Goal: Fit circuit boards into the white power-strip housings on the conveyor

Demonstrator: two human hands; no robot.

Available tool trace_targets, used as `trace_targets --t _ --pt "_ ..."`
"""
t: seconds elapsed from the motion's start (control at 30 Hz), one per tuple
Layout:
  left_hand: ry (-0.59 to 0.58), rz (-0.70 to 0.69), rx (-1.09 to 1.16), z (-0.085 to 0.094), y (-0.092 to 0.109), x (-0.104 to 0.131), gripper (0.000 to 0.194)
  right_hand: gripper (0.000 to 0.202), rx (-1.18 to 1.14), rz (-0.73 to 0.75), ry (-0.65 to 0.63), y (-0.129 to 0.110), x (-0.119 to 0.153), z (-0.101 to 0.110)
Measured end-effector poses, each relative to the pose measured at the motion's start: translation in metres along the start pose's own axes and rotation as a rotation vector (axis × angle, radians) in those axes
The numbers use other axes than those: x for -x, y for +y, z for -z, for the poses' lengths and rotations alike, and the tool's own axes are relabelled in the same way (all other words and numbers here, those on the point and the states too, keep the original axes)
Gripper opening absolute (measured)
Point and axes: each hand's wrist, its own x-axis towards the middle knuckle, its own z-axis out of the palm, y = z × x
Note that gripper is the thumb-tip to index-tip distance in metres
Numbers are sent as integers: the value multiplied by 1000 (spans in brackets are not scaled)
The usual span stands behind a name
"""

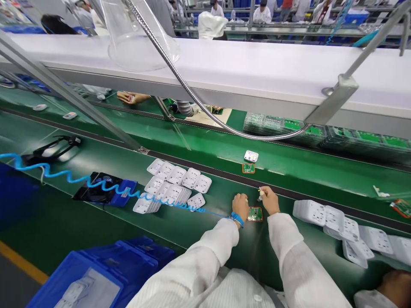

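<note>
My left hand [240, 206], with a blue wrist strap [237, 220] on its wrist, is curled just left of a green circuit board [255, 214] with an orange-red edge. Its fingers are bent together, and what they hold, if anything, is too small to name. Above the board's right side, my right hand [270, 201] pinches a small white part with a yellow bit [260, 194]. The board lies flat on the green bench between my hands. Farther off, on the green belt, another circuit board [248, 168] lies against a white plastic cover [251, 156].
White socket covers [173, 193] are stacked to the left, more covers [345, 226] to the right. A coiled blue cord [112, 187] crosses the left bench. A metal gooseneck [192, 92] hangs overhead. Blue bins [105, 269] stand lower left. A co-worker's hand [133, 98] shows across the line.
</note>
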Motion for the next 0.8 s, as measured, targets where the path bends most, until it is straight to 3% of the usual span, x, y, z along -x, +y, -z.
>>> trace_targets --t 0.13,0.3,0.43,0.6,0.7,0.8 --pt "1 -39 -17 -7 2 1 20 26 -48 -20 23 4 -2 5" --pt "-31 -178 -38 -22 29 5 21 23 -67 -27 32 3 -26 4" --pt "-24 -192 -63 -31 47 -17 21 20 -57 -11 36 -2 -40 0" --pt "-10 -183 -55 -31 54 -37 24 22 -47 11 80 -11 -32 -4" --pt "15 -206 -12 -25 53 -23 25 24 -59 43 76 -19 -21 4" --pt "36 -220 51 -10 48 9 22 23 -87 99 12 -30 2 27"
